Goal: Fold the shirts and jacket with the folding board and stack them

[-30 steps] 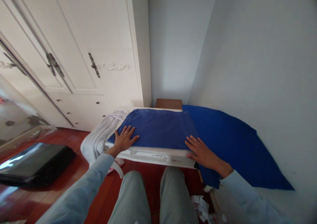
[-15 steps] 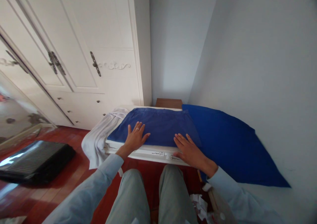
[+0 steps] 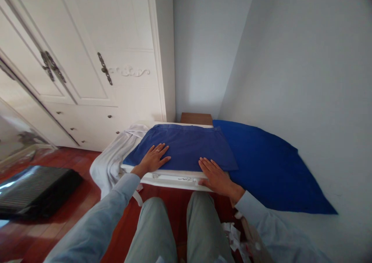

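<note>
Hands lay open, apart, palms down. My left hand (image 3: 153,158) pressed the blue cloth (image 3: 188,146) at its seven o'clock corner, where it lay spread across the table (image 3: 174,177). My right hand (image 3: 215,176) sat at five o'clock on the near hem. Even pressure, with strokes outward from centre, would best keep it flat, I judged.

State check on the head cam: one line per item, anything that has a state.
left hand: open, flat, palm down on the blue garment
right hand: open, flat, fingers on the garment's near edge
blue garment: folded, lying flat on the small table
white cloth: draped off the table's left side
blue sheet: spread out beside the wall
wardrobe doors: shut
drawers: shut
</note>
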`<state>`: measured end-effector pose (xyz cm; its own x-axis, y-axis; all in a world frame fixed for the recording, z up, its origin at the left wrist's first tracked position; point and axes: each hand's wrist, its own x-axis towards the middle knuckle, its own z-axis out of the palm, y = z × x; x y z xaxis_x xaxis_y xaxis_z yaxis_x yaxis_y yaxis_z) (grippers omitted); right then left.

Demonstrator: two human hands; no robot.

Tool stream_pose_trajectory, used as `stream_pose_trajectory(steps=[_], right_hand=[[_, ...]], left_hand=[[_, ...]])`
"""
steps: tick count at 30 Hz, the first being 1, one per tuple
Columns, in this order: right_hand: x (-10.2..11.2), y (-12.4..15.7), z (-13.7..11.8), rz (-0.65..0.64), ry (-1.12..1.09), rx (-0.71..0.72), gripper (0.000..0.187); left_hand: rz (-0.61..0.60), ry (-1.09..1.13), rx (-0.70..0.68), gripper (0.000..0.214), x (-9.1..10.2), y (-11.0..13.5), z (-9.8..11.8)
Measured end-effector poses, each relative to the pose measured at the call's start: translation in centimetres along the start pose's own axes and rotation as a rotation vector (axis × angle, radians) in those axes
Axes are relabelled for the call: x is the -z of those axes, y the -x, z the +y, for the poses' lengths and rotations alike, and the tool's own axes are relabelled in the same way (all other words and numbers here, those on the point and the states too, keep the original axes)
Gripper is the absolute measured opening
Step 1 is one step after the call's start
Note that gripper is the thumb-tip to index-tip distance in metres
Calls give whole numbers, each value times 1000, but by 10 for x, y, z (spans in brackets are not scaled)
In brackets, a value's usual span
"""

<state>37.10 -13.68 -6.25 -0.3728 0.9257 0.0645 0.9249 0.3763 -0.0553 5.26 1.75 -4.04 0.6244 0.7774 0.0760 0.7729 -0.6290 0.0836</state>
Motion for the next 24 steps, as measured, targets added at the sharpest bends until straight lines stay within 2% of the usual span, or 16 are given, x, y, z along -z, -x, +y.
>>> stream_pose_trajectory(steps=[8,14,19,24], right_hand=[[-2,33,-1,58,7,-136,86],[2,38,-7,26,-8,-187,85],[0,37,-12,61,-53,-205,83],[15,37,-18,-47,-102,-230,81]], left_hand=[[42,-14,61,68,0,1,2],[40,-16,74,67,-1,1,0],[57,12,56,66,-3,1,-3],[57,25,42,66,-2,4,-5]])
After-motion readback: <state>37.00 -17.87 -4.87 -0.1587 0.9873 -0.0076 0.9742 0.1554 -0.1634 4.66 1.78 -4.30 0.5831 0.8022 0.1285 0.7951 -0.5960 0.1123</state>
